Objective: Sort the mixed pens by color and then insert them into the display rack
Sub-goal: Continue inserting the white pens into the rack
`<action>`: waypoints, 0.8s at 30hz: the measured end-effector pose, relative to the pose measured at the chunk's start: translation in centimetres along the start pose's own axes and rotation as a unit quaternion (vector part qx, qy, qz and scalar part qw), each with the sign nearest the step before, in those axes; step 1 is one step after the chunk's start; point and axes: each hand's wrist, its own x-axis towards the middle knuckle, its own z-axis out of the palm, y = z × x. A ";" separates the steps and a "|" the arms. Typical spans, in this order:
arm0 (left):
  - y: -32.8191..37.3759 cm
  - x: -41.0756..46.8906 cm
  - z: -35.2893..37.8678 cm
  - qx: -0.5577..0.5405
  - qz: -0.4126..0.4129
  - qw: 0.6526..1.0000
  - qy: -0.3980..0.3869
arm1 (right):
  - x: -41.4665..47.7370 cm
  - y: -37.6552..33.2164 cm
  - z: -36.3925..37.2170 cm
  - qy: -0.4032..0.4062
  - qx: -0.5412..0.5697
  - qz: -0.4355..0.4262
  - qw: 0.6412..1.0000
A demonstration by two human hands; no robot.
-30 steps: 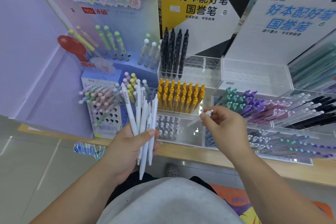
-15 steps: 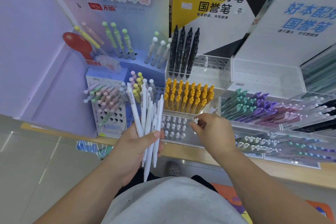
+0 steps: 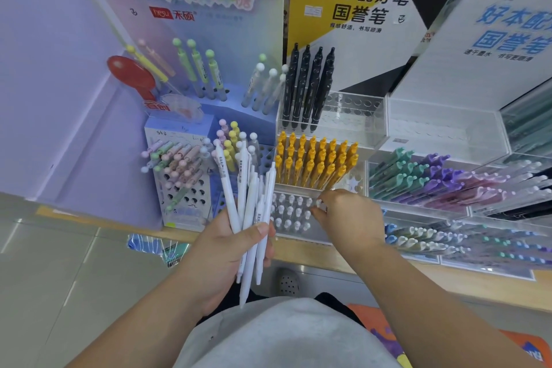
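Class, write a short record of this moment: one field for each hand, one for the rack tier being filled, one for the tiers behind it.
Left hand: grips a bundle of white pens.
Right hand: pinches the top of one white pen at the front tier.
Front tier: clear, holding white pens with tops up.
Behind it: yellow pens, then black pens.

A plain lilac wall [image 3: 59, 84] closes the left of the scene and meets a floor [image 3: 53, 278] of large grey-green tiles with pale joints, which carries a soft sheen under even, diffuse light. A light wooden shelf [image 3: 478, 284] runs from left to right above the floor. Three printed backboards stand behind it: pastel backboard [image 3: 209, 27], yellow-and-black backboard [image 3: 328, 39], and white backboard [image 3: 478, 75] with blue characters.
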 end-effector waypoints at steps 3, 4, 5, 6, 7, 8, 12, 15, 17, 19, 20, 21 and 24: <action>0.3 -0.2 0.1 -0.018 -0.005 1.000 -0.010 | 0.0 -0.2 -0.2 -0.010 -0.019 -0.007 1.000; 0.4 -0.3 0.2 -0.024 -0.007 1.000 -0.012 | -0.1 -0.2 -0.4 -0.013 -0.014 -0.005 1.000; 0.5 -0.4 0.2 -0.028 -0.009 0.999 -0.015 | -0.2 -0.1 -0.6 -0.014 -0.002 0.000 1.000; 0.6 -0.5 0.3 -0.031 -0.010 0.999 -0.020 | -0.4 0.0 -0.9 -0.010 0.020 0.007 1.000; 0.7 -0.6 0.3 -0.030 -0.010 0.999 -0.026 | -0.7 0.1 -1.4 -0.002 0.050 0.013 0.999; 0.8 -0.6 0.4 -0.026 -0.010 0.999 -0.029 | -1.0 0.1 -2.1 0.007 0.094 0.020 0.995; 0.8 -0.6 0.9 0.035 -0.002 0.999 -0.037 | -2.1 -0.8 -6.3 -0.009 0.491 0.114 0.864; 0.7 -0.5 1.8 0.109 0.004 0.992 -0.064 | -2.5 -1.5 -8.6 -0.056 0.636 0.153 0.754; 0.8 -0.4 2.6 0.142 0.009 0.986 -0.083 | -2.7 -1.7 -8.7 -0.060 0.639 0.145 0.753; 0.8 -0.5 3.4 0.153 0.016 0.984 -0.093 | -2.8 -1.7 -8.5 -0.055 0.638 0.147 0.754; 0.8 -0.5 3.6 0.151 0.016 0.984 -0.095 | -2.9 -1.5 -8.4 -0.054 0.641 0.149 0.751; 0.8 -0.5 3.8 0.150 0.014 0.984 -0.093 | -3.0 -1.3 -8.4 -0.053 0.646 0.151 0.746; 0.6 -0.4 4.0 0.141 0.005 0.987 -0.073 | -3.3 -0.5 -8.7 -0.044 0.665 0.154 0.729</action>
